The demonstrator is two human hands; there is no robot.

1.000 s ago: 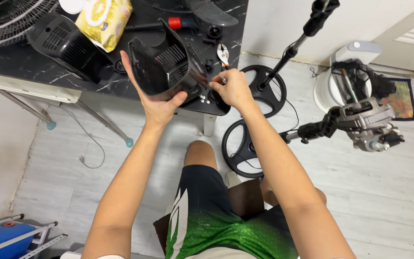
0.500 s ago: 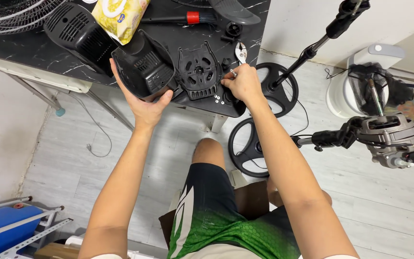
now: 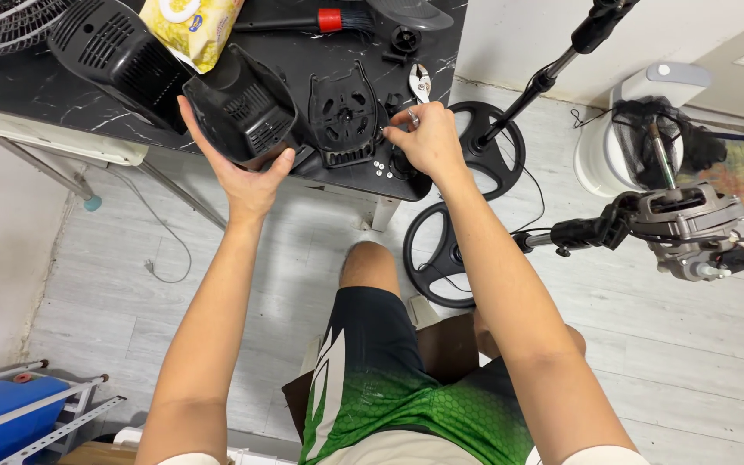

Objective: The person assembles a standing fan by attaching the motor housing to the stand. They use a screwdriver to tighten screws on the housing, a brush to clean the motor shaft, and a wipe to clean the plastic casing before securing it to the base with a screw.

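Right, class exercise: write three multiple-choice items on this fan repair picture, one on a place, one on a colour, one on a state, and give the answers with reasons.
1. Where do the small screws lie?
A. on the floor
B. on the table near its front edge
C. inside the housing

2. What colour is the table?
A. black with white veins
B. plain white
C. blue

3. How does the left hand stand to the housing?
A. apart from it
B. flat on its top
C. gripping it from below

Answers: 1 B, the screws sit on the tabletop by the right hand. 2 A, dark marble pattern shows. 3 C, fingers and thumb wrap the housing's lower edge.
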